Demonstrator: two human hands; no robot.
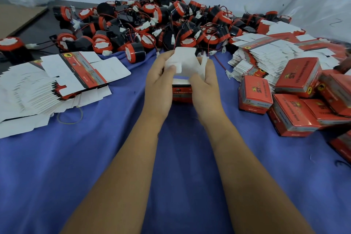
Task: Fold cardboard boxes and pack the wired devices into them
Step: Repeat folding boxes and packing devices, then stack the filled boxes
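Two forearms reach forward to centre frame, where the left hand (158,85) and right hand (206,85) grip a half-folded cardboard box (182,91), thumbs pressing its white flaps; wired devices (152,23) lie heaped above on the table (182,157).

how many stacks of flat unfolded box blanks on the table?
2. One flat stack lies left of the left hand; the other flat stack lies far right, behind the finished red boxes, which may hide more.
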